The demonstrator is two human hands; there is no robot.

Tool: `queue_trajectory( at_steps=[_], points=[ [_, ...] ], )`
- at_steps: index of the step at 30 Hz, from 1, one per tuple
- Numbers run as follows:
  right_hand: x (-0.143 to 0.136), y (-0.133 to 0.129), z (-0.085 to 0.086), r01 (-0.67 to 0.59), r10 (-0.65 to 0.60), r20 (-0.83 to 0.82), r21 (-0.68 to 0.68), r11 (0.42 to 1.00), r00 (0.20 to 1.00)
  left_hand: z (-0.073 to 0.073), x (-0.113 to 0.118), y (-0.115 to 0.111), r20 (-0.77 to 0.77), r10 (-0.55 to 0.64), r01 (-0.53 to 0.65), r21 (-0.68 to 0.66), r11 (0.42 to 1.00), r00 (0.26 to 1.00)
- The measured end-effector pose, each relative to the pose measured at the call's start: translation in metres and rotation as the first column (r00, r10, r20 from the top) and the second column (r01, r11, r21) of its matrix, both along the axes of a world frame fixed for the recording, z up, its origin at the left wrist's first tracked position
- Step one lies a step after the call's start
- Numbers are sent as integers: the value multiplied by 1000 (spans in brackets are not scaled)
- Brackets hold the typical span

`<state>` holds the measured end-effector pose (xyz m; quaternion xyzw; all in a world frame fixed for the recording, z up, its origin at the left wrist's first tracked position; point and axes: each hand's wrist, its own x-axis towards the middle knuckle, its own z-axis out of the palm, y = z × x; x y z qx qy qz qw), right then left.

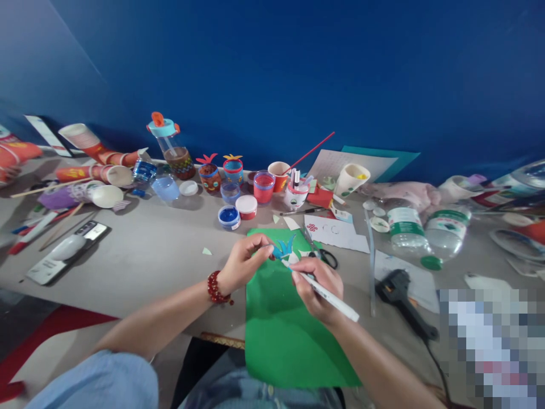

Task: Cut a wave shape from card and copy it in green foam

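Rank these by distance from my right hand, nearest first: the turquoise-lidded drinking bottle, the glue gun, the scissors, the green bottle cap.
From your right hand:
1. Scissors, just beyond the hand.
2. Glue gun, to its right.
3. Green bottle cap, farther right.
4. Turquoise-lidded drinking bottle, far off to the left, at the back.

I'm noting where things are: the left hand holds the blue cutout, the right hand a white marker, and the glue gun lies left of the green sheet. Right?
Wrong side: the head view shows the glue gun right of the green sheet. The rest stands.
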<state>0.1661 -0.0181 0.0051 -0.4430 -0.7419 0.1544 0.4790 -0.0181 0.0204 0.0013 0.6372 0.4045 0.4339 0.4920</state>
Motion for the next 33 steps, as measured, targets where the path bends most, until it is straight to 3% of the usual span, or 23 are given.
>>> queue_trajectory(
  at_steps=[6,12,33],
  points=[
    [1,3,-4,-42,42,7,34,999,999,0,0,0,-6,2,-1,3,1000,1000],
    [0,-1,-1,9,-9,-2,3,1000,1000,3,0,0,-19,4,-3,4,1000,1000],
    [1,0,0,1,-1,2,-15,1000,1000,3,1,0,-32,9,-8,6,1000,999]
  ],
)
